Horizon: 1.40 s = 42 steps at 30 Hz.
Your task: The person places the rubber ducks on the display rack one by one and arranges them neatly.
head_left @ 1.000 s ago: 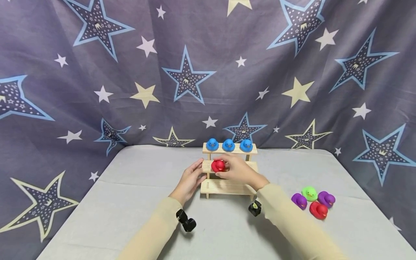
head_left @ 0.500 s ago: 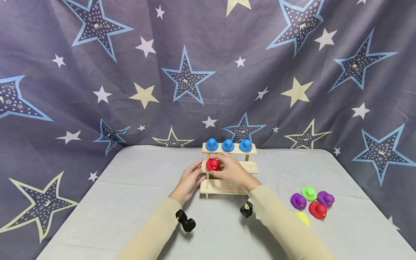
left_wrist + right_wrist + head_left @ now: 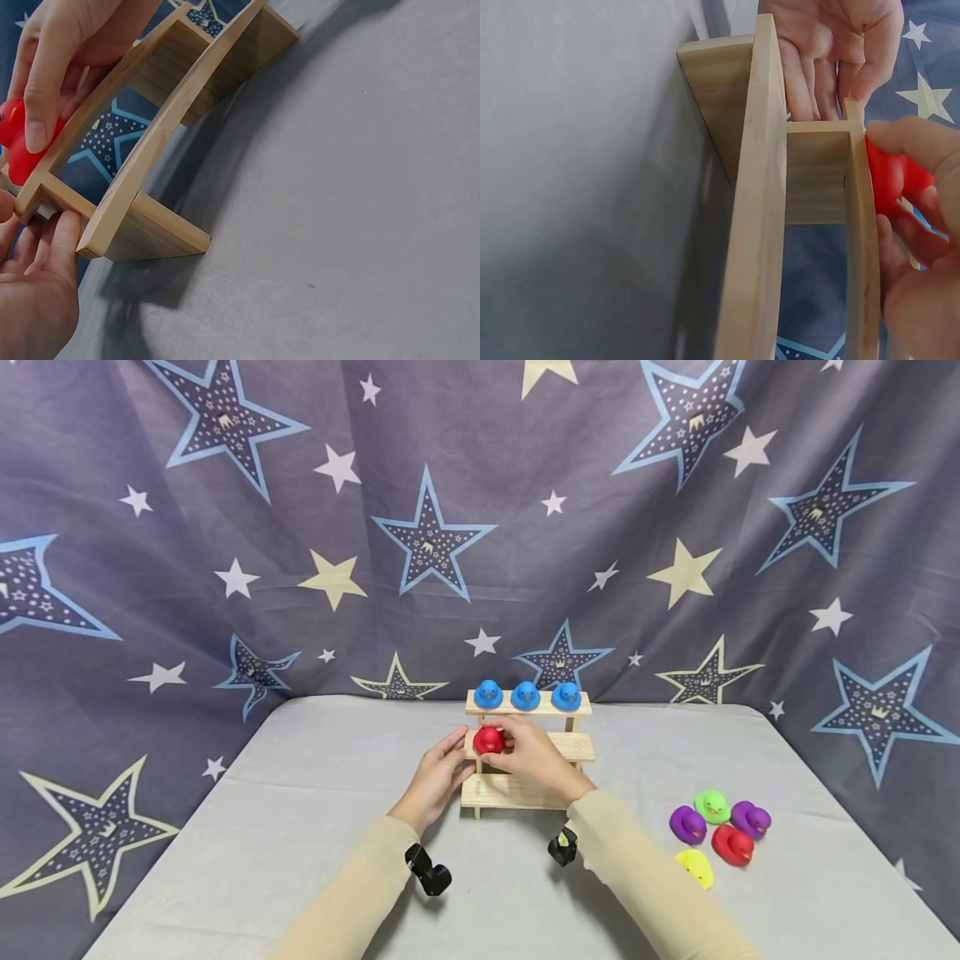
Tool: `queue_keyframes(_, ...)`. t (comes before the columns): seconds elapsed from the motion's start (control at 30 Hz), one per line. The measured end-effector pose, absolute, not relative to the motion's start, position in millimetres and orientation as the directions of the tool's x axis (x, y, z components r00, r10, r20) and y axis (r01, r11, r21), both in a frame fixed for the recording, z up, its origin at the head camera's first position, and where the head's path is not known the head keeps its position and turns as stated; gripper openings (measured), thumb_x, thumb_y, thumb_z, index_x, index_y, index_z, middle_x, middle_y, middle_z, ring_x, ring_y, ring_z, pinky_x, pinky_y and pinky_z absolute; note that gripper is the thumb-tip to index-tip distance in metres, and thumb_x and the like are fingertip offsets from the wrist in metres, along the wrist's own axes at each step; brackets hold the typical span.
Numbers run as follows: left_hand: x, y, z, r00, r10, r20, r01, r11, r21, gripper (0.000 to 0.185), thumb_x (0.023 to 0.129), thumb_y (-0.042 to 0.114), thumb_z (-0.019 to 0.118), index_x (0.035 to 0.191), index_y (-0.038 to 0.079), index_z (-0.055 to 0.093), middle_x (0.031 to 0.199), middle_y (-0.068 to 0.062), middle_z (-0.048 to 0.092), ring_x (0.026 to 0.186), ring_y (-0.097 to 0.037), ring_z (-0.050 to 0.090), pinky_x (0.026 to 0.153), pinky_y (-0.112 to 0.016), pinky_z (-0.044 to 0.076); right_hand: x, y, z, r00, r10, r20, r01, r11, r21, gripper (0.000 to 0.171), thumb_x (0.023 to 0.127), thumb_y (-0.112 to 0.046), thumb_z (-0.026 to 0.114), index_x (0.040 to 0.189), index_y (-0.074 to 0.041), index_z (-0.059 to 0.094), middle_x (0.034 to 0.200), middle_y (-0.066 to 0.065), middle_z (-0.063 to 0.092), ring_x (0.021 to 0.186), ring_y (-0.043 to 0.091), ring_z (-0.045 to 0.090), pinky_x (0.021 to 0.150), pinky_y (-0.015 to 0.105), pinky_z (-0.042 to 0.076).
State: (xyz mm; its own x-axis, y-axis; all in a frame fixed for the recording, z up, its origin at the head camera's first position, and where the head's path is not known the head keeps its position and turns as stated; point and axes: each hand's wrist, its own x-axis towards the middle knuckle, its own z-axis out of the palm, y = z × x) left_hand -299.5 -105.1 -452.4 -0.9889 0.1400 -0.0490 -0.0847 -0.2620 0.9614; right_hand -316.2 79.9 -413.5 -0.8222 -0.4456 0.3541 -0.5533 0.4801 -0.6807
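A red rubber duck (image 3: 488, 741) is on the left end of the middle tier of a three-tier wooden stand (image 3: 517, 792). My right hand (image 3: 534, 755) pinches it from the right, the thumb in front and the fingers behind. In the right wrist view the duck (image 3: 887, 178) is right at the tier's board. My left hand (image 3: 437, 778) holds the stand's left end, the thumb by the middle tier and the fingers against the side, as the left wrist view shows the hand (image 3: 41, 289) too. Blue ducks (image 3: 526, 696) stand in a row on the top tier.
To the right on the grey tabletop (image 3: 300, 843) lie a green duck (image 3: 712, 807), two purple ducks (image 3: 687, 825), another red duck (image 3: 732, 845) and a yellow duck (image 3: 696, 867). A star-patterned cloth (image 3: 427, 627) hangs behind the table. The bottom tier bears no duck.
My right hand has moved left along the middle tier with the red duck, to its left end. The yellow duck has come out from behind the right sleeve. My left hand stays put.
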Motion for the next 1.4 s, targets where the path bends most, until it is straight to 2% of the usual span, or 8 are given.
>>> queue_keyframes(0.37,-298,-106,-451,-0.990,0.132,-0.049,-0.082,-0.261,0.962,0.054,0.103,0.001,0.041,0.156,0.003,0.032,0.157,-0.019,0.032,0.140,-0.033,0.039,0.112,-0.040,0.044,-316,75,-414,-0.852,-0.397,0.342,-0.518,0.543,-0.660,0.052,0.083,-0.010,0.083,0.131,-0.002,0.064,0.125,0.011,0.064,0.099,0.020,0.064,0.086,0.029,0.059)
queue_keyframes(0.7,-299,-106,-452,-0.991,0.129,-0.046,-0.079,-0.265,0.961,0.053,0.103,0.001,0.041,0.156,0.003,0.032,0.157,-0.019,0.032,0.140,-0.032,0.040,0.112,-0.040,0.044,-314,76,-411,-0.852,-0.407,0.330,-0.512,0.515,-0.687,0.056,0.083,-0.009,0.083,0.134,-0.004,0.061,0.131,0.013,0.061,0.101,0.023,0.064,0.088,0.029,0.059)
queue_keyframes(1.1,-300,-106,-453,-0.989,0.142,-0.041,-0.078,-0.267,0.961,0.054,0.104,0.001,0.041,0.156,0.003,0.030,0.159,-0.020,0.030,0.142,-0.033,0.036,0.114,-0.042,0.040,-312,87,-406,-0.839,-0.453,0.301,-0.518,0.494,-0.698,0.061,0.084,-0.012,0.083,0.138,-0.002,0.056,0.124,0.012,0.064,0.103,0.025,0.067,0.091,0.035,0.059)
queue_keyframes(1.4,-297,-104,-450,-0.990,0.133,-0.052,-0.084,-0.249,0.965,0.054,0.103,0.001,0.041,0.156,0.004,0.031,0.158,-0.018,0.031,0.141,-0.034,0.039,0.112,-0.040,0.043,-304,105,-400,-0.854,-0.450,0.261,-0.498,0.567,-0.656,0.065,0.085,-0.017,0.082,0.142,-0.006,0.054,0.128,0.012,0.064,0.107,0.024,0.066,0.094,0.040,0.058)
